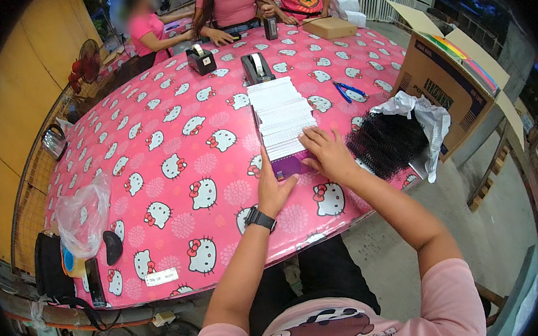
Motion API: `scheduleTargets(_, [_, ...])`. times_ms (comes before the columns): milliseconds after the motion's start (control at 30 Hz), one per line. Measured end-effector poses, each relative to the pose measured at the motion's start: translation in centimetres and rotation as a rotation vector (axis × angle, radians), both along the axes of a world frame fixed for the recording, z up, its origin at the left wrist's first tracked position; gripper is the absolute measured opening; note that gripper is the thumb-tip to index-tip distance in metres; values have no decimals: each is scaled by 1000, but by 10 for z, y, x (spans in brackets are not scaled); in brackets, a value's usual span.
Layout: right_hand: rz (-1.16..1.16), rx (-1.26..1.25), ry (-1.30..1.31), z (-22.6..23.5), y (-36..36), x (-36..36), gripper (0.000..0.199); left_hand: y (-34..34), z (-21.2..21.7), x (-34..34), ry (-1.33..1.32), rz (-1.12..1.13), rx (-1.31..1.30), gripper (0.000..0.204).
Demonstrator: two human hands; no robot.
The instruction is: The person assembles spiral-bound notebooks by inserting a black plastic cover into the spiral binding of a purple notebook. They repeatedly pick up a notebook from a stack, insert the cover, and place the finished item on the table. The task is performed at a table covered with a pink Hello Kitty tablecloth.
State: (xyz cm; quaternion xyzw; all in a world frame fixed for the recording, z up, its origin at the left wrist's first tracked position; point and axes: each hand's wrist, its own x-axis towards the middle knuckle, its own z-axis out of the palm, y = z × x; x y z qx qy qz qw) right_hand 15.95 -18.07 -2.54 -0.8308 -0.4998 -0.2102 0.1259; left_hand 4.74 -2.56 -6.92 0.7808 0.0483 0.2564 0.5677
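From my end I'm seeing white slips (280, 113) lying in a long stack on the pink table (236, 192), overlapping in uneven steps, their right edges jutting raggedly. A purple piece (286, 167) is showing at the near end; I'm not making out whether it's a box.

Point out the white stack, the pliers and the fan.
White stack (282, 112): head view, on its upper face.
Pliers (354, 90): head view, on a blue handle.
Fan (89, 59): head view, on its round guard.
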Motion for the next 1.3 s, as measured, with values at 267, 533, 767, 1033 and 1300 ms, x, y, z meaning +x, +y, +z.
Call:
scheduleTargets(267, [92, 235, 27, 29, 4, 15, 27, 23, -1, 7, -214, 245, 67, 88])
scheduleTargets(533, [234, 324, 494, 18, -7, -59, 23, -22, 63, -59, -249, 335, 666, 41])
scheduleTargets(767, [81, 935, 1359, -23, -2, -97, 12, -8, 42, -82, -31, 112, 349, 15])
scheduleTargets(1033, [182, 988, 1240, -43, 22, -93, 15, -15, 40, -56, -20, 55, 830, 20])
scheduleTargets(1300, [-498, 145, 249, -22, -82, 0, 22, 7, 47, -32, -259, 68, 817, 34])
